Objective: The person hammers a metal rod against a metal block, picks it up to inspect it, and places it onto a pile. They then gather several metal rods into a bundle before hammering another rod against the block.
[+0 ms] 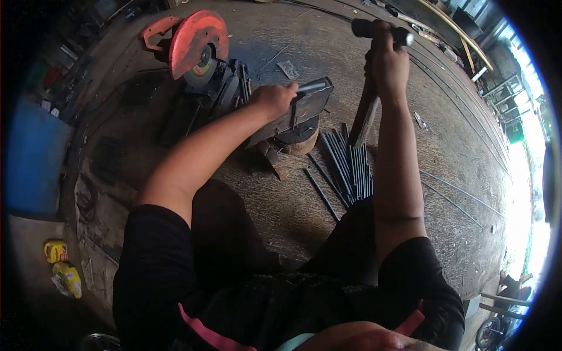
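Note:
My left hand [275,99] is closed around a short metal rod [312,86], whose far end rests along the top of a dark steel block [313,106]. That block is set on a round wooden stump [305,144]. Raised to the right, my right hand [390,67] grips a hammer [364,28] high on its handle, close to the head. The wooden handle [365,120] hangs down below the fist. On the ground between the block and my right forearm lies a bundle of cut metal rods [339,158].
A red cut-off saw [202,44] stands on the floor ahead to the left. Long thin bars [462,88] stretch across the floor at right. Yellow packets [67,279] lie at the far left, below a blue panel [32,161].

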Motion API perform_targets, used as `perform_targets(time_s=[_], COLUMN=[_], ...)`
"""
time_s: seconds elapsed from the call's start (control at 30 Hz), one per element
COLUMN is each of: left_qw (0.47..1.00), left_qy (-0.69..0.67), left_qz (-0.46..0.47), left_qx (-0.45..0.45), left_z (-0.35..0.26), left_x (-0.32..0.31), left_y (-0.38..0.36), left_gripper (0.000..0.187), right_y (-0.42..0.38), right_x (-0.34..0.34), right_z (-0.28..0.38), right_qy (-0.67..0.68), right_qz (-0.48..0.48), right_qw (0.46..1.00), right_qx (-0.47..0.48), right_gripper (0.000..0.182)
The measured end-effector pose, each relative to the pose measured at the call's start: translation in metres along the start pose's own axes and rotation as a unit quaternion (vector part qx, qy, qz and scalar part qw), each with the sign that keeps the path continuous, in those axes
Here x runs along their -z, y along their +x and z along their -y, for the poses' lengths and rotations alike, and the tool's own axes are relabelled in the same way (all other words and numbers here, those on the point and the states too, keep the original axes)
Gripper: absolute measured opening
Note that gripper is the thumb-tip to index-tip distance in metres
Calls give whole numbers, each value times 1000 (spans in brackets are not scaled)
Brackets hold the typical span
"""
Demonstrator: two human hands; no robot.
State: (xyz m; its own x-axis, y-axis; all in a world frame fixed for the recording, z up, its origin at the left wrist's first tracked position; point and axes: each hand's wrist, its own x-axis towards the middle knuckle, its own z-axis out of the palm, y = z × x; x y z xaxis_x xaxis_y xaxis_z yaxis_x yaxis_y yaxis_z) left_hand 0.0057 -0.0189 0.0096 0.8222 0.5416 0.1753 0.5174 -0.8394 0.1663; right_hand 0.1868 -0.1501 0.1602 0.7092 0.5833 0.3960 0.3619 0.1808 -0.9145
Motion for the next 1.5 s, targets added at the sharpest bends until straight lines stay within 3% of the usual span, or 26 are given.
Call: perform_targets(time_s=[0.1,0.13,0.2,0.27,0.3,0.37,0.4,0.5,0.53,0.57,0.6,0.7,0.77,0.8,0.87,0.93,1.0,1.07,1.13,1.2,1.27,1.33,1.4,1.43,1.47,1.5], left_qw=[1000,1000,1000,998,998,999,999,998,999,998,998,992,993,995,993,992,990,992,994,992,990,991,992,993,994,990], left_qy=[-8,-28,9,48,42,40,42,29,-11,-52,-55,-106,-97,-86,-105,-112,-107,-92,-73,-89,-103,-91,-83,-77,-78,-87], left_qz=[10,4,29,49,52,34,33,43,24,5,9,-24,-19,-18,5,21,44,43,11,15,26,21,16,6,4,38], left_qx=[-7,-9,-2,7,12,7,6,30,30,30,34,66,60,53,58,60,77,72,87,88,89,96,91,85,82,102], left_z=[4,4,-2,-8,-9,-7,-8,-7,-6,-6,-4,-2,1,2,3,2,-4,-3,-4,2,5,3,-1,-5,-8,-10], left_x=[-11,-13,-4,0,0,-3,-4,-6,-6,-6,-7,-6,-6,-7,-14,-3,0,-2,-7,-11,-15,-14,-12,-11,-10,-8], left_y=[-4,-3,-1,0,1,-1,-1,0,0,0,1,7,10,11,11,16,8,9,9,12,13,15,13,13,13,13], left_gripper=[28,28,28,28,28,28,28,28,27,28,28,35,36,37,38,39,40,41,43,44,45,46,47,47,47,48], right_y=[4,13,11,-1,2,-5,-1,14,24,21,2,-3,-2,3,2,-6,-7,-2,3,-1,-2,-4,0,8,7,-17], right_x=[-3,-10,-26,-40,-37,-25,-24,-19,-19,-13,-8,-6,-15,-25,-44,-44,-32,-24,-22,-11,-8,-10,-25,-33,-39,-39], right_z=[-14,-39,-80,-136,-124,-94,-96,-77,-77,-42,0,5,-14,-42,-105,-108,-97,-84,-60,-5,6,4,-30,-71,-106,-103], right_qy=[-3,-90,-222,-340,-337,-285,-284,-224,-178,-167,-37,40,-2,-106,-400,-348,-276,-266,-234,-120,-7,-1,-38,-197,-372,-332], right_qz=[20,-3,40,179,175,242,240,120,36,29,45,34,47,23,149,166,218,218,145,109,55,35,4,30,96,193], right_qw=[998,996,974,923,925,910,911,965,980,984,998,996,999,994,902,922,919,932,960,983,998,999,996,979,921,923], right_qx=[-52,-8,-31,-29,-24,-179,-179,-70,79,48,26,72,15,26,-59,-30,-180,-115,-53,-82,32,3,84,37,63,-5], right_gripper=[57,52,52,54,54,57,57,57,51,51,48,46,43,49,51,54,55,56,52,51,51,45,40,45,53,57])
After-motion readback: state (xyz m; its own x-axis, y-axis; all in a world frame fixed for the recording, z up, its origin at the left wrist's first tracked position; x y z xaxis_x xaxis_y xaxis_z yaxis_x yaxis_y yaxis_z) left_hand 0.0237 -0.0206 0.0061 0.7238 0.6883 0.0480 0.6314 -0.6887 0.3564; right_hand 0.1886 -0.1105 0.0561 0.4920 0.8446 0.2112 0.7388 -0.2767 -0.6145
